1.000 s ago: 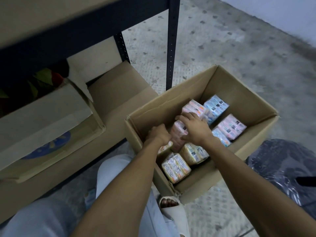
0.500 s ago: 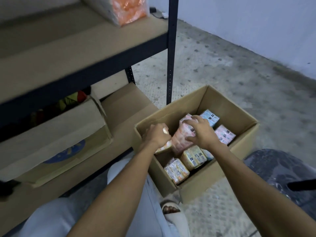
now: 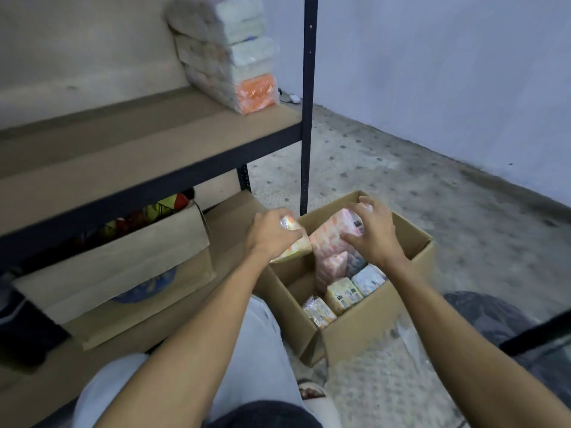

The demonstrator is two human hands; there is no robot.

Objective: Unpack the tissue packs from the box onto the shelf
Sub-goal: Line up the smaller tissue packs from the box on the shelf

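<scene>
An open cardboard box (image 3: 375, 332) stands on the floor by my knees with several tissue packs (image 3: 343, 295) in it. My left hand (image 3: 272, 234) grips a yellowish tissue pack (image 3: 293, 250) above the box's left edge. My right hand (image 3: 372, 231) holds the top of a pink tissue pack (image 3: 332, 239), lifted and tilted above the box. A stack of wrapped tissue packs (image 3: 230, 54) leans on the wooden shelf (image 3: 129, 143) near its right post.
The dark metal shelf post (image 3: 307, 103) rises just behind the box. Below the shelf sits another cardboard box (image 3: 123, 267) holding colourful items. A dark plastic bag (image 3: 506, 319) lies at the right. My light trousers and a sandal (image 3: 312, 393) fill the bottom.
Both hands have risen out of the box, each with a pack. My head has tilted up, so the shelf and its stack of packs have come into view.
</scene>
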